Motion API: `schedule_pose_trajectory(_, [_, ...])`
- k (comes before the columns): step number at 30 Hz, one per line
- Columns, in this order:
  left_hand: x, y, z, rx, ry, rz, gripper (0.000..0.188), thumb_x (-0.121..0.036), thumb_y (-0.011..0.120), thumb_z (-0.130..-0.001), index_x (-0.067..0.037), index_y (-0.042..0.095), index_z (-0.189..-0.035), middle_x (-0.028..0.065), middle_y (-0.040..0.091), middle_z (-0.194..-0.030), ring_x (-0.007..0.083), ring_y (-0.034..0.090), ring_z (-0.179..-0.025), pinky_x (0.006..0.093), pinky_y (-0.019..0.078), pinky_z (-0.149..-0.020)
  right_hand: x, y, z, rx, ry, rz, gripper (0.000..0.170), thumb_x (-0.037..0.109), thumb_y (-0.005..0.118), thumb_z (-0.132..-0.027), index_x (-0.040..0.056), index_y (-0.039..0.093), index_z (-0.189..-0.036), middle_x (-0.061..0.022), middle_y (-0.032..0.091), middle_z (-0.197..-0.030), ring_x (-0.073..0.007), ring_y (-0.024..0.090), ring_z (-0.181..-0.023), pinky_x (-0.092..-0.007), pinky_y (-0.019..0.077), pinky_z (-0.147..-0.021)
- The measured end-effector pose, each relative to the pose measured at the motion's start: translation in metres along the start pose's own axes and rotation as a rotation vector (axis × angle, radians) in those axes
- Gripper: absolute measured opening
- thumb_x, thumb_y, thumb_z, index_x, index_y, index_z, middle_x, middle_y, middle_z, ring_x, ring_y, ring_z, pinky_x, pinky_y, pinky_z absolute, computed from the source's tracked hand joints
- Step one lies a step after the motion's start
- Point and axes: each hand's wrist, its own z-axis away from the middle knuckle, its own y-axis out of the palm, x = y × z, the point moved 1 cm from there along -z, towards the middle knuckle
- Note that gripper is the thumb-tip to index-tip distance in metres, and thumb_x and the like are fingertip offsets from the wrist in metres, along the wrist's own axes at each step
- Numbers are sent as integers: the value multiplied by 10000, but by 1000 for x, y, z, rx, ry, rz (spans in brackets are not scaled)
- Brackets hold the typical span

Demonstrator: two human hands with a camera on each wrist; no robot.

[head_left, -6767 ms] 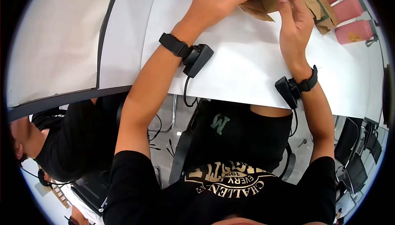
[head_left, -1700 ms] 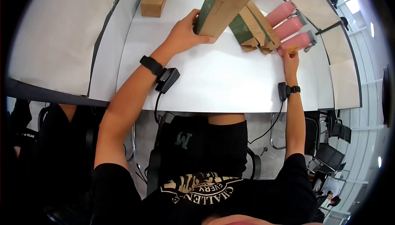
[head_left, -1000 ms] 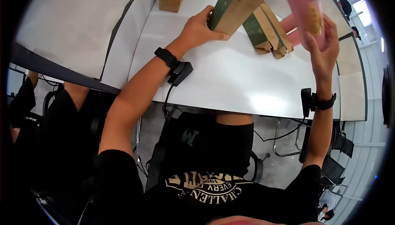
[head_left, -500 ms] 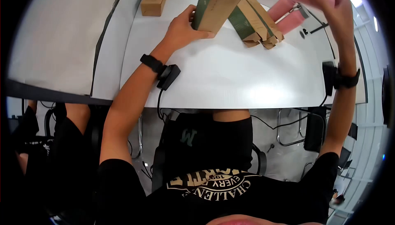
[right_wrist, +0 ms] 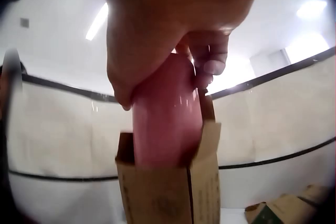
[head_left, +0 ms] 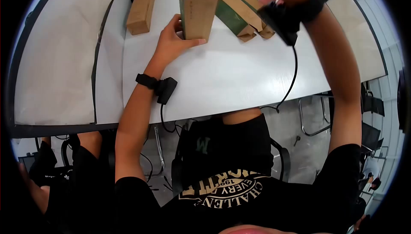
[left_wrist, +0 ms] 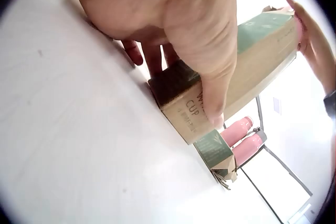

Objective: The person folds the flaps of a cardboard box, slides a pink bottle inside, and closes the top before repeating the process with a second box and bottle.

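Note:
A tall brown-and-green cardboard box (head_left: 200, 18) stands upright on the white table with its top flaps open. My left hand (head_left: 171, 41) grips it low down, thumb across the front face near the base. In the right wrist view a pink bottle (right_wrist: 165, 124) is partly inside the box, its upper part still above the flaps. My right hand (right_wrist: 178, 29) holds the bottle's upper end from above, fingers and thumb round it. The left wrist view also has the right hand (left_wrist: 312, 43) at the box mouth. The bottle's lower part is hidden by the box.
Two more brown-and-green boxes (head_left: 239, 13) lie to the right of the upright one, flaps loose. Behind them are two pink bottles (left_wrist: 249, 148). A brown carton (head_left: 141, 9) lies at the back left. Partition panels (head_left: 64, 58) border the table; another person sits beyond the left one.
My right hand picked up a pink bottle from the right, turned it cap first, brought it over the box and lowered it partly in. My left hand kept its hold on the box.

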Motion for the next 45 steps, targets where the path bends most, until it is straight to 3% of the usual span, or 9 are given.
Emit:
schedule_pose_trajectory(4, [11, -1, -2, 7, 18, 66, 856, -336, 986, -672, -14, 564, -1343, 161, 689, -1240, 265, 682, -1113, 387, 570, -959, 22, 8, 32, -55, 110, 7, 404, 398, 804, -870, 17, 716, -969, -142, 706, -906, -313, 689, -782, -391, 548, -699])
schedule_pose_trajectory(7, [15, -3, -1, -14, 42, -12, 859, -359, 983, -669, -13, 569, -1337, 160, 698, -1218, 261, 685, -1102, 381, 567, -957, 0, 32, 47, -366, -18, 16, 360, 367, 813, -891, 44, 705, -1005, -106, 702, -938, -263, 684, -794, -368, 535, -694])
schedule_pose_trajectory(11, [12, -4, -2, -21, 47, -60, 866, -377, 984, -660, -14, 574, -1332, 160, 705, -1191, 256, 683, -1102, 377, 563, -956, 7, 38, 61, -167, 474, -344, 603, 375, 862, -851, -4, 609, -1246, -106, 664, -1024, -176, 636, -804, -298, 524, -704])
schedule_pose_trajectory(17, [10, -3, -1, -25, 19, 7, 882, -390, 990, -645, -15, 579, -1329, 157, 701, -1200, 264, 683, -1101, 384, 562, -961, 24, 45, 52, -269, 145, -168, 894, 247, 863, -818, -57, 385, -1509, -215, 522, -1309, -174, 619, -743, -285, 545, -714])
schedule_pose_trajectory(20, [13, -3, -1, 10, 43, -23, 803, -236, 954, -739, 8, 515, -1365, 132, 670, -1240, 221, 664, -1121, 358, 569, -948, 28, 40, 48, -174, 354, -460, 966, 209, 854, -820, -39, 306, -1576, -248, 487, -1373, -183, 630, -748, -291, 553, -712])
schedule_pose_trajectory(26, [17, -4, -3, -15, 44, -21, 902, -408, 990, -641, -13, 578, -1340, 165, 702, -1215, 274, 682, -1115, 388, 559, -973, 11, 32, 53, 22, 339, -420, 537, 180, 836, -858, -16, 662, -1327, -171, 698, -1198, -178, 712, -902, -277, 575, -760])
schedule_pose_trajectory(29, [21, -4, -5, -33, 60, -97, 898, -411, 990, -641, -14, 583, -1336, 169, 703, -1224, 281, 679, -1137, 394, 556, -984, 9, 43, 71, -222, 75, -463, 276, 126, 807, -897, -21, 765, -1126, -138, 764, -1083, -178, 727, -966, -275, 580, -771])
schedule_pose_trajectory(35, [19, -3, -5, -27, 37, -56, 870, -388, 990, -653, -23, 586, -1332, 175, 700, -1236, 293, 674, -1169, 400, 556, -991, -8, 49, 92, -189, 142, -546, 158, 61, 768, -929, -11, 788, -1067, -157, 764, -1124, -189, 732, -981, -284, 582, -837])
schedule_pose_trajectory(45, [19, -4, -6, -2, 51, -53, 912, -366, 995, -653, -42, 566, -1391, 179, 705, -1224, 298, 679, -1154, 397, 555, -978, -9, 62, 86, -298, 163, -499, 316, 112, 863, -867, -16, 728, -1122, -111, 752, -1100, -164, 714, -988, -279, 566, -868])
